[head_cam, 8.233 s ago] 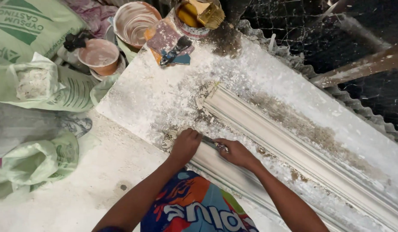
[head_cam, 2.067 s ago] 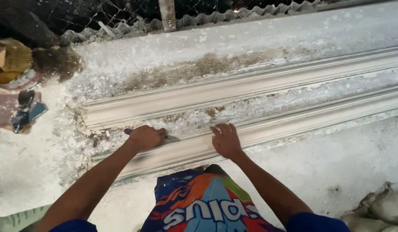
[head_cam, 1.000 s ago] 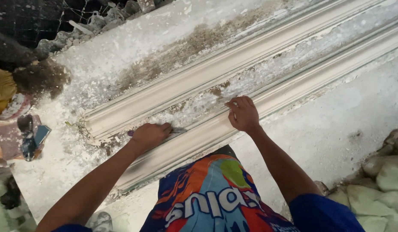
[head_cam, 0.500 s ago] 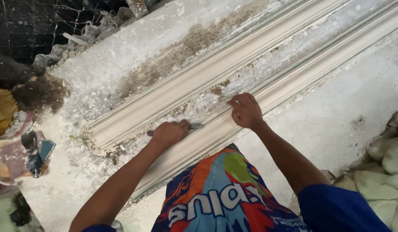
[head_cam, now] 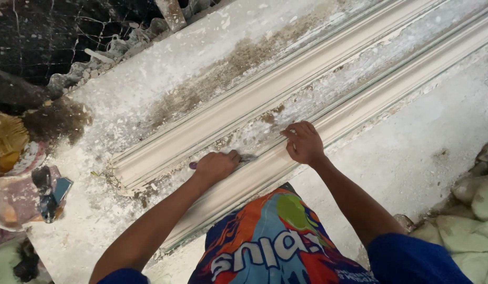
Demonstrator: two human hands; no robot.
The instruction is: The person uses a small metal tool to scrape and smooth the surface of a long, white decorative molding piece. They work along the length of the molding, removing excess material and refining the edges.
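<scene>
I am reaching my left hand (head_cam: pixel 216 166) forward with the arm stretched out, its grip clenched around a small scraper (head_cam: pixel 244 158) whose purple handle end is poking out behind my fist. The blade is lying in the groove of the long white plaster moulding (head_cam: pixel 286 92) on the dusty table (head_cam: pixel 123 105). My right hand (head_cam: pixel 304 143) is pressing down with bent fingers on the moulding's near ridge, holding nothing. Since half a second ago, my left hand is sitting a little nearer the right. The moulding is looking chalky, flecked with brown crumbs.
</scene>
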